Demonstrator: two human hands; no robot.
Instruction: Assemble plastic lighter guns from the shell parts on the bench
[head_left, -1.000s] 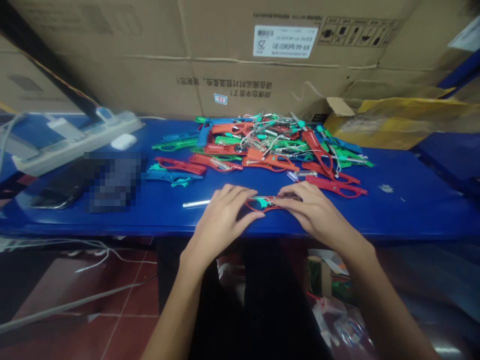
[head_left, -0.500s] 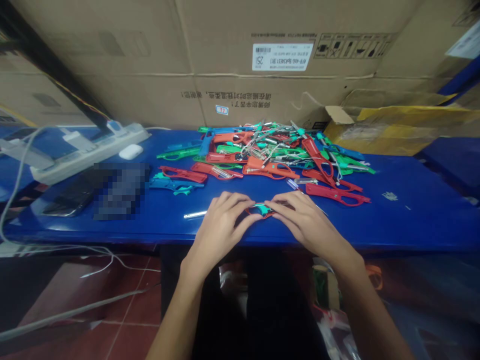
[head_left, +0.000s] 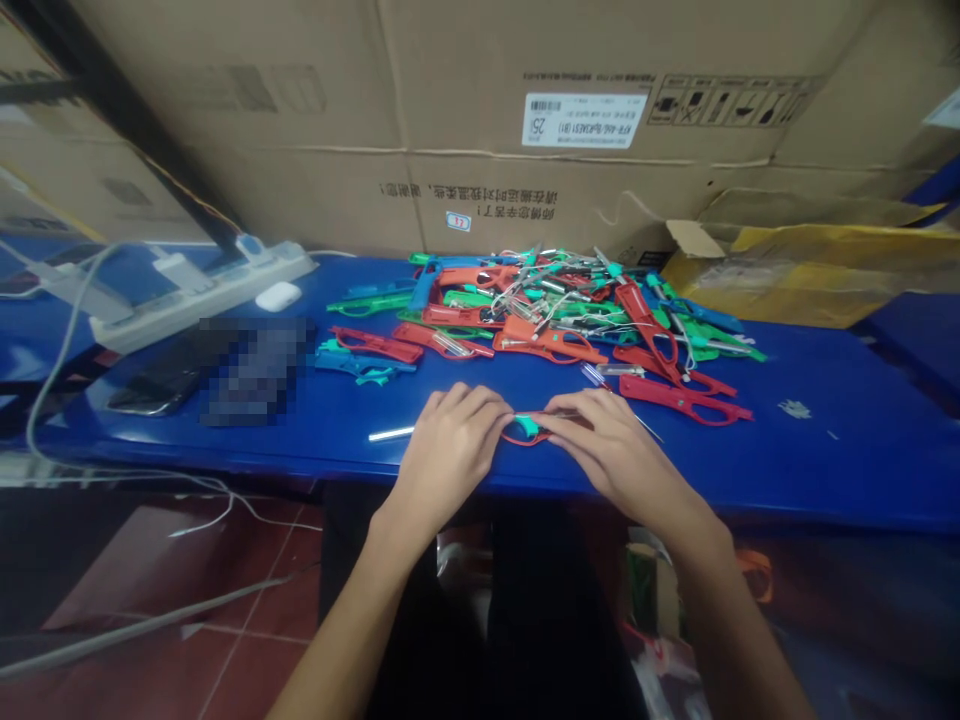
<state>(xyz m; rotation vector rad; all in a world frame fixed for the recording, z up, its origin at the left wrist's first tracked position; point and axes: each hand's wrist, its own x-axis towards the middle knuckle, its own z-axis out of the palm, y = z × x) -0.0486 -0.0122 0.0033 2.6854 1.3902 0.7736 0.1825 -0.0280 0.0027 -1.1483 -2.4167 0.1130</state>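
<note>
My left hand [head_left: 454, 430] and my right hand [head_left: 600, 430] are both closed on a red utility lighter [head_left: 517, 436] at the front of the table. Its teal trigger [head_left: 527, 426] shows between my fingertips, and most of the casing is hidden by them. A silver metal tube [head_left: 391, 434] sticks out to the left of my left hand; whether it joins the lighter is hidden. Behind my right hand lies a thin tool with a clear purplish handle [head_left: 595, 375], perhaps a screwdriver. Red lighter casings [head_left: 679, 398] lie just beyond.
A heap of red, green, blue and orange lighter parts [head_left: 551, 340] with wires covers the back of the blue table [head_left: 825, 470]. At left are a white power strip [head_left: 202, 295], a white case [head_left: 278, 296] and a dark phone [head_left: 161, 380]. Cardboard boxes [head_left: 465, 100] stand behind.
My left fingers have drawn closer together over the lighter, and its red loop shows more below the trigger. The whole view has shifted slightly, with the table things appearing further right.
</note>
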